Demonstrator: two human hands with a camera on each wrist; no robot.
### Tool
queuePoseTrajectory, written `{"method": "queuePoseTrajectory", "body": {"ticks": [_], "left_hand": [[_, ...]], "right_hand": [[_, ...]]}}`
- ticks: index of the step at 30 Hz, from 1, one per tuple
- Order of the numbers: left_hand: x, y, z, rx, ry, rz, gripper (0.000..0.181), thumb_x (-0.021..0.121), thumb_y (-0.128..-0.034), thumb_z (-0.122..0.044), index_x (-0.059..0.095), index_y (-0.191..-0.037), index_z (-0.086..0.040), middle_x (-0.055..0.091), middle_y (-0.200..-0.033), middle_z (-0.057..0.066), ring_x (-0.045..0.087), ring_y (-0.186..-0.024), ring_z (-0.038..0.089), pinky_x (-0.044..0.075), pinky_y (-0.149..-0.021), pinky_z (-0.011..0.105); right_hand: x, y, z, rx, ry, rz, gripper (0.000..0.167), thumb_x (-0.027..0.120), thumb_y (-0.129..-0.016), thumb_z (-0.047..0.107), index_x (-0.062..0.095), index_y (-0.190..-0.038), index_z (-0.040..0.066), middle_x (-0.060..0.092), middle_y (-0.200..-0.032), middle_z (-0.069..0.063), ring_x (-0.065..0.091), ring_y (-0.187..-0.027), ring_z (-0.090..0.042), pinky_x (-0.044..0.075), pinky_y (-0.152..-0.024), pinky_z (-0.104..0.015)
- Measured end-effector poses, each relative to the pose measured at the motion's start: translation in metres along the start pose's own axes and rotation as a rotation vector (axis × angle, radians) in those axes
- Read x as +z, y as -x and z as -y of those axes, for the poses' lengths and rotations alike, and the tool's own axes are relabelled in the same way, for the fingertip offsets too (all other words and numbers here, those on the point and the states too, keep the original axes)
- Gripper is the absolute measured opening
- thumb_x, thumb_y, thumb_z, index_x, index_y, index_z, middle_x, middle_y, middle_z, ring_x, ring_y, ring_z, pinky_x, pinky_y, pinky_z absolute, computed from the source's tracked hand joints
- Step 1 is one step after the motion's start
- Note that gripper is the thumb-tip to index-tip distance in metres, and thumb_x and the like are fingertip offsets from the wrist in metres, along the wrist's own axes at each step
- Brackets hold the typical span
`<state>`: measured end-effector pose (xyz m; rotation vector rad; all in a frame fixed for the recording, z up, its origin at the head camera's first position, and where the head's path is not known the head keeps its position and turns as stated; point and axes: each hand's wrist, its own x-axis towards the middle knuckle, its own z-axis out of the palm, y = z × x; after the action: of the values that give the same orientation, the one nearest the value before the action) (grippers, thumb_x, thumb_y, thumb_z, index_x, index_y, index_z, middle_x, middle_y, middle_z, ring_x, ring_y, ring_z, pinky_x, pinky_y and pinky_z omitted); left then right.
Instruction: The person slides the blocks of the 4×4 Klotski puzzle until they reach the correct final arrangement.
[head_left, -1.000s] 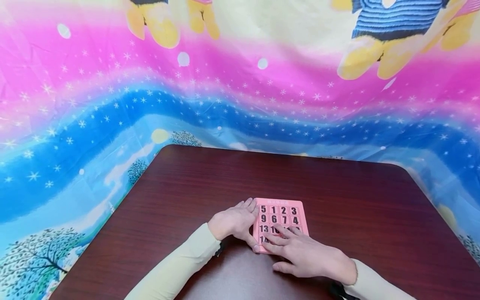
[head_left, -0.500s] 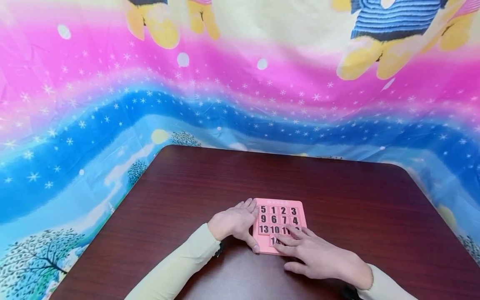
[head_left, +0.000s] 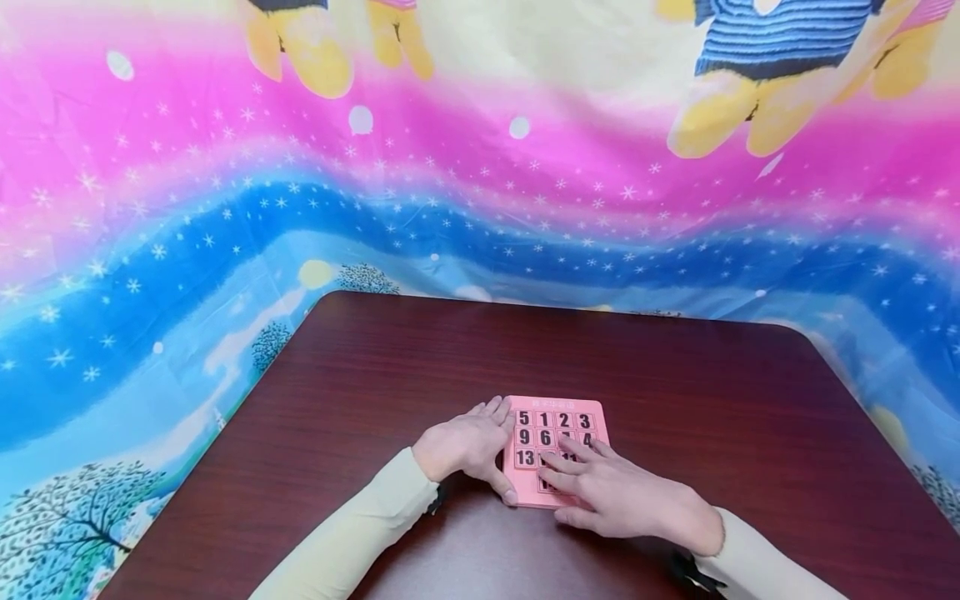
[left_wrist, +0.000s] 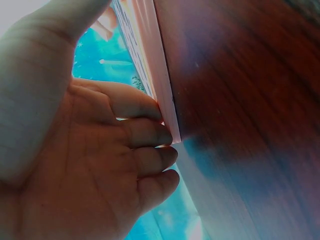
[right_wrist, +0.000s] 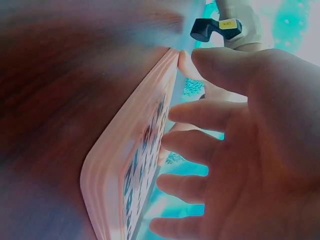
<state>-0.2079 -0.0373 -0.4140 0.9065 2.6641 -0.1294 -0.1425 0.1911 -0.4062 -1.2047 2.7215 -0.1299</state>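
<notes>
A pink sliding number puzzle [head_left: 521, 487] lies flat on the table, its tiles printed with black numbers. Along its left side rests my left hand [head_left: 468, 442], fingers straight against the edge and thumb by the near left corner. The left wrist view has those fingertips [left_wrist: 167, 135] touching the puzzle's side wall [left_wrist: 162, 75]. My right hand [head_left: 622, 496] is spread over the lower right part, with straight fingers covering several tiles. In the right wrist view its fingers [right_wrist: 190, 145] stand apart over the tile face. The bottom left slot holds no tile.
The dark reddish-brown wooden table [head_left: 375, 358] extends around the puzzle, with rounded far corners. A colourful printed cloth [head_left: 450, 167] hangs behind and beside it. Both forearms wear pale sleeves [head_left: 352, 521], and a black device [right_wrist: 202, 30] sits at the left wrist.
The tile marked 14 has slid right from the bottom left corner under my right fingers. My right hand moved right, then a little back left and up the puzzle. My left hand stayed put.
</notes>
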Motion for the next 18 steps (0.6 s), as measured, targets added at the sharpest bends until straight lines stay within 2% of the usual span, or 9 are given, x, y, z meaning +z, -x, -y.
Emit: {"method": "queuePoseTrajectory", "body": {"ticks": [9,18], "left_hand": [[0.001,0.0,0.0,0.017,-0.002,-0.006,0.122,0.072,-0.0657,-0.076,0.028,-0.154,-0.004,0.019,-0.164,0.015,0.017,-0.153,0.027,0.02,-0.126,0.036],[-0.001,0.001,0.0,0.009,0.011,0.0,0.122,0.072,-0.0664,-0.076,0.027,-0.154,-0.003,0.018,-0.164,0.015,0.016,-0.153,0.027,0.019,-0.126,0.035]], "right_hand": [[0.001,-0.02,-0.002,0.002,-0.015,0.014,0.056,0.052,-0.099,0.047,0.051,-0.144,0.016,0.048,-0.151,-0.005,0.036,-0.144,-0.038,0.031,-0.11,-0.07],[0.004,-0.022,0.002,-0.019,0.014,0.016,0.057,0.056,-0.097,0.043,0.05,-0.145,0.012,0.047,-0.152,-0.006,0.033,-0.145,-0.039,0.031,-0.111,-0.069]]}}
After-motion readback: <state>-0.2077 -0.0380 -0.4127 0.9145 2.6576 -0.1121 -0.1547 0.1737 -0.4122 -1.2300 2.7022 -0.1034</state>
